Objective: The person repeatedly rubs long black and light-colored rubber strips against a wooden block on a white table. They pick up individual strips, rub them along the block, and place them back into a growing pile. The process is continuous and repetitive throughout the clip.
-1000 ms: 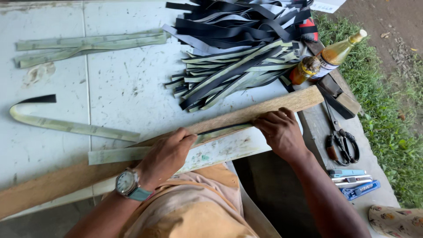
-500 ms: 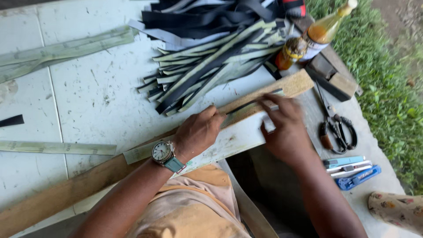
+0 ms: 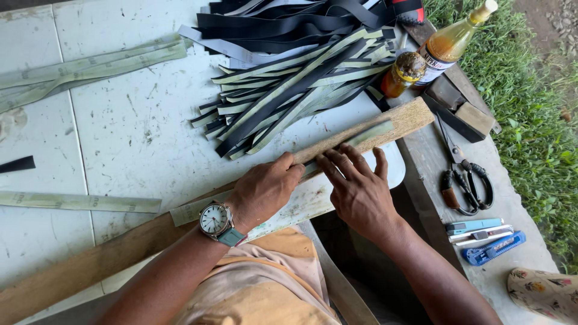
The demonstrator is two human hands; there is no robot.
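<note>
A long wooden plank point(image 3: 409, 117) lies slantwise across the white table point(image 3: 120, 126). A pale green strip point(image 3: 367, 135) rests flat along the plank's top. My left hand point(image 3: 265, 189), with a wristwatch on the wrist, presses on the strip near the plank's middle. My right hand point(image 3: 355, 183) lies just to its right, fingers spread flat on the same strip. Neither hand grips anything.
A heap of dark and pale green strips point(image 3: 289, 78) lies behind the plank. Two bottles point(image 3: 430, 54) stand at the right. Scissors point(image 3: 466, 177) and cutter knives point(image 3: 487, 238) rest on the grey side bench. More loose strips point(image 3: 78, 201) lie at the left.
My left hand has slid rightward along the strip on the plank, toward my right hand. The camera view has shifted so the table sits further left.
</note>
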